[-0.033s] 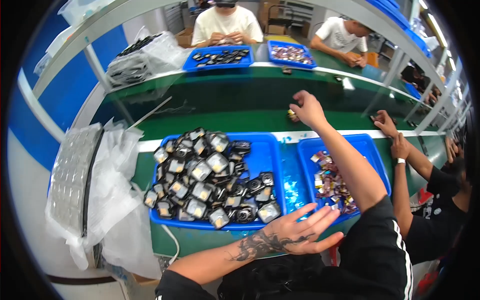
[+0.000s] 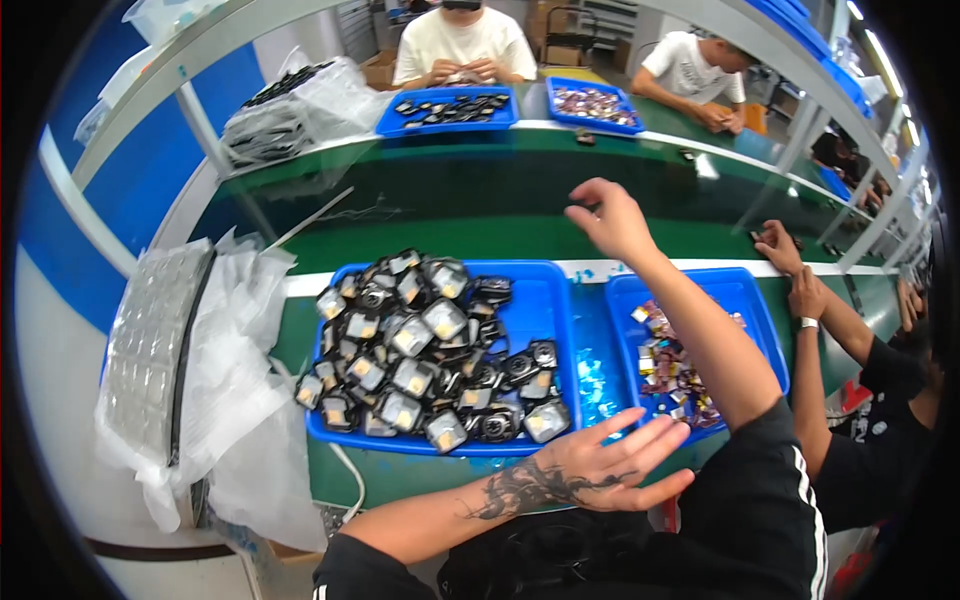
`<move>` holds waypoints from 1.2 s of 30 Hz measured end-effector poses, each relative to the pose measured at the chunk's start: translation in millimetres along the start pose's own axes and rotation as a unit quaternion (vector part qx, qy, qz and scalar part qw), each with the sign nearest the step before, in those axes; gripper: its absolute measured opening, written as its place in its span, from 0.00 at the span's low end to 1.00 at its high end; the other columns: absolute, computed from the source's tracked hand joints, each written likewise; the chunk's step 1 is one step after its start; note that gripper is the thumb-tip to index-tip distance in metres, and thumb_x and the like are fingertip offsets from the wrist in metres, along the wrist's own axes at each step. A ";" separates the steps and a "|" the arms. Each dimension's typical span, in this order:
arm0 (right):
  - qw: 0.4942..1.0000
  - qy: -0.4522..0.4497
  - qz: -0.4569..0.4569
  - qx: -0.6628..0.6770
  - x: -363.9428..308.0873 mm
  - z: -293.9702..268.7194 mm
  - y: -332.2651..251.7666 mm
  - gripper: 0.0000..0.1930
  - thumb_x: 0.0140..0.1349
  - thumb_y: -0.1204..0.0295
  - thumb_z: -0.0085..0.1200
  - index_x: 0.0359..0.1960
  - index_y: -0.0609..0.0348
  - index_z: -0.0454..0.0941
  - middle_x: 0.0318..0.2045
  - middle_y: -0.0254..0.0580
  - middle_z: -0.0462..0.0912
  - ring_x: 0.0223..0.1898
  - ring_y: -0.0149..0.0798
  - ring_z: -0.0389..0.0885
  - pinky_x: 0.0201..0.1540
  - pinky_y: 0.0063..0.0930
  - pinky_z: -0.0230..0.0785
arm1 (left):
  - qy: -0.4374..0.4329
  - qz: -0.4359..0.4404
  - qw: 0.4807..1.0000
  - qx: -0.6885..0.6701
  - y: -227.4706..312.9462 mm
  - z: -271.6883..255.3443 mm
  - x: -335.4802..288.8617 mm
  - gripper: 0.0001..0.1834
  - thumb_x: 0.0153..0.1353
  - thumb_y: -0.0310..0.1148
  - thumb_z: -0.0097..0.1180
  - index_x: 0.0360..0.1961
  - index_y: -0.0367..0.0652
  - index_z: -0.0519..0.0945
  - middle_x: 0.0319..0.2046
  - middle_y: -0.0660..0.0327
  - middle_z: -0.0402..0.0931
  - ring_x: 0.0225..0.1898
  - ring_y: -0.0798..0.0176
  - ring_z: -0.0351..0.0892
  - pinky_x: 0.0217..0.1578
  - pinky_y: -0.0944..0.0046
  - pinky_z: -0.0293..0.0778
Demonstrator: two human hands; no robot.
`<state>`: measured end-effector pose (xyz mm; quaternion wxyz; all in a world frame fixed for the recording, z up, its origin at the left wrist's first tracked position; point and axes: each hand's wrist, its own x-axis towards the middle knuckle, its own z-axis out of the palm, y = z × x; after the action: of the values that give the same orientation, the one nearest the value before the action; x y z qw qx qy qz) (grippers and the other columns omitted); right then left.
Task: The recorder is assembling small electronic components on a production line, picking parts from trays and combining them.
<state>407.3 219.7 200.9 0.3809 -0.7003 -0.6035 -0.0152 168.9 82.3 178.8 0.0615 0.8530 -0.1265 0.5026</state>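
My left hand (image 2: 612,468), with a dark tattoo running over its back and wrist, hovers palm down by the front edge of the bench. Its fingers are spread and hold nothing. My right hand (image 2: 612,222) is stretched far forward over the dark green conveyor belt (image 2: 480,235), thumb and fingers apart, nothing visible between them. Under the right forearm lies a blue tray (image 2: 752,290) of small purple, yellow and silver parts (image 2: 670,375). Left of it, a larger blue tray (image 2: 535,300) carries a heap of black housings with clear, squarish faces (image 2: 412,335).
At the left stands a stack of clear blister trays (image 2: 155,340) beside crumpled white plastic wrap (image 2: 245,350). A metal frame crosses overhead. Over the belt, two people work by blue trays (image 2: 447,112) of parts. Another person's arms (image 2: 815,320) reach in from the right.
A small yellowish part was on the belt under my right fingers; it no longer shows. My right hand stays over the belt, and the whole view has shifted slightly.
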 end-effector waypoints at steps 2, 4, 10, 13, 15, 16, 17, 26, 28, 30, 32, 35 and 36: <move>0.965 -0.172 -0.112 0.161 -24.2 6.8 -81.3 0.14 0.57 0.64 0.61 0.40 0.59 0.82 0.36 0.51 0.83 0.40 0.49 0.83 0.44 0.38 0.75 | 0.026 0.016 0.999 -0.018 -0.4 0.0 -3.1 0.31 0.53 0.26 0.62 0.58 0.56 0.66 0.53 0.54 0.75 0.52 0.58 0.77 0.50 0.57 0.77; 0.950 -0.276 -0.107 0.096 -51.3 15.5 -126.4 0.18 0.58 0.58 0.60 0.41 0.59 0.81 0.37 0.54 0.83 0.40 0.54 0.83 0.43 0.43 0.75 | 0.056 0.036 0.998 -0.018 -2.2 -0.9 -0.8 0.30 0.53 0.26 0.63 0.56 0.56 0.66 0.52 0.54 0.75 0.51 0.58 0.78 0.50 0.56 0.77; 0.974 -0.193 -0.062 0.105 -74.8 39.8 -141.4 0.10 0.56 0.67 0.59 0.36 0.59 0.80 0.36 0.51 0.81 0.42 0.53 0.81 0.45 0.45 0.74 | 0.157 -0.108 0.977 0.097 -13.7 -18.2 -15.4 0.40 0.48 0.36 0.66 0.61 0.40 0.60 0.50 0.46 0.67 0.48 0.49 0.72 0.54 0.47 0.68; 0.979 -0.100 -0.067 0.167 -82.1 12.8 -116.7 0.10 0.55 0.69 0.58 0.37 0.60 0.80 0.33 0.49 0.82 0.39 0.51 0.82 0.42 0.43 0.74 | 0.201 -0.196 0.939 0.199 -36.4 -28.3 3.3 0.41 0.53 0.30 0.55 0.66 0.34 0.50 0.65 0.43 0.51 0.67 0.42 0.52 0.65 0.46 0.49; 0.971 -0.137 -0.040 0.191 -90.6 3.1 -102.6 0.10 0.55 0.70 0.58 0.37 0.61 0.80 0.32 0.49 0.83 0.38 0.51 0.82 0.41 0.42 0.74 | 0.191 -0.276 0.919 0.208 -48.9 -31.0 10.5 0.36 0.59 0.31 0.52 0.66 0.34 0.52 0.64 0.46 0.53 0.67 0.47 0.53 0.64 0.49 0.52; 0.960 -0.176 -0.015 0.217 -94.7 -1.8 -97.0 0.09 0.55 0.71 0.58 0.37 0.61 0.80 0.31 0.50 0.83 0.37 0.52 0.82 0.40 0.41 0.74 | 0.166 -0.308 0.910 0.221 -51.8 -31.8 13.4 0.34 0.62 0.32 0.51 0.66 0.34 0.53 0.64 0.47 0.54 0.66 0.49 0.54 0.62 0.50 0.54; 0.960 -0.186 -0.017 0.210 -101.2 -5.9 -92.8 0.09 0.54 0.72 0.59 0.36 0.61 0.80 0.32 0.51 0.84 0.36 0.51 0.83 0.39 0.38 0.75 | 0.126 -0.340 0.910 0.199 -52.6 -31.9 13.1 0.32 0.63 0.34 0.50 0.66 0.34 0.55 0.63 0.48 0.56 0.66 0.51 0.55 0.60 0.52 0.55; 0.925 -0.123 0.040 0.357 -146.1 -117.0 -78.7 0.11 0.55 0.77 0.62 0.41 0.59 0.81 0.33 0.40 0.82 0.29 0.31 0.81 0.32 0.28 0.75 | 0.015 -0.613 0.662 -0.432 -41.8 -29.3 20.0 0.15 0.72 0.35 0.44 0.48 0.35 0.78 0.25 0.66 0.74 0.20 0.77 0.66 0.20 0.77 0.63; 0.955 -0.021 0.130 0.265 -150.0 -142.9 -32.6 0.08 0.57 0.76 0.62 0.39 0.59 0.81 0.35 0.36 0.82 0.32 0.28 0.81 0.32 0.26 0.74 | 0.078 -0.635 0.596 -0.485 -39.7 -29.0 21.4 0.12 0.69 0.29 0.50 0.46 0.30 0.78 0.26 0.60 0.76 0.20 0.72 0.70 0.21 0.75 0.67; 0.987 0.107 0.110 -0.056 -166.6 -173.3 39.9 0.08 0.53 0.75 0.64 0.35 0.56 0.82 0.34 0.44 0.81 0.33 0.42 0.82 0.38 0.32 0.75 | 0.102 -0.628 0.554 -0.537 -43.4 -27.9 18.4 0.09 0.66 0.26 0.54 0.43 0.32 0.76 0.30 0.56 0.79 0.24 0.68 0.77 0.24 0.73 0.73; 0.963 -0.015 0.200 -0.183 -192.3 -197.7 87.4 0.07 0.50 0.76 0.62 0.33 0.55 0.82 0.33 0.45 0.80 0.36 0.48 0.80 0.42 0.36 0.74 | 0.104 -0.632 0.551 -0.535 -43.2 -22.6 21.5 0.07 0.65 0.25 0.54 0.42 0.33 0.74 0.32 0.53 0.80 0.26 0.66 0.79 0.26 0.71 0.77; 0.973 -0.078 0.164 -0.144 -206.5 -202.2 111.6 0.06 0.50 0.75 0.63 0.31 0.57 0.81 0.34 0.45 0.81 0.38 0.48 0.80 0.44 0.38 0.73 | 0.101 -0.636 0.540 -0.541 -43.0 -20.5 20.8 0.07 0.64 0.23 0.54 0.41 0.36 0.70 0.34 0.50 0.80 0.30 0.61 0.83 0.30 0.68 0.81; 0.973 -0.083 0.163 -0.142 -206.7 -202.2 113.1 0.06 0.50 0.75 0.63 0.31 0.57 0.81 0.34 0.45 0.81 0.38 0.48 0.80 0.44 0.38 0.73 | 0.099 -0.633 0.534 -0.552 -42.9 -20.6 20.0 0.08 0.64 0.22 0.53 0.41 0.37 0.68 0.35 0.49 0.80 0.32 0.59 0.84 0.32 0.67 0.83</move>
<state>536.9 -62.1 186.6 0.2236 -0.8351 -0.5023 0.0194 172.7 125.2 207.3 0.8342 0.4519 0.2010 0.2438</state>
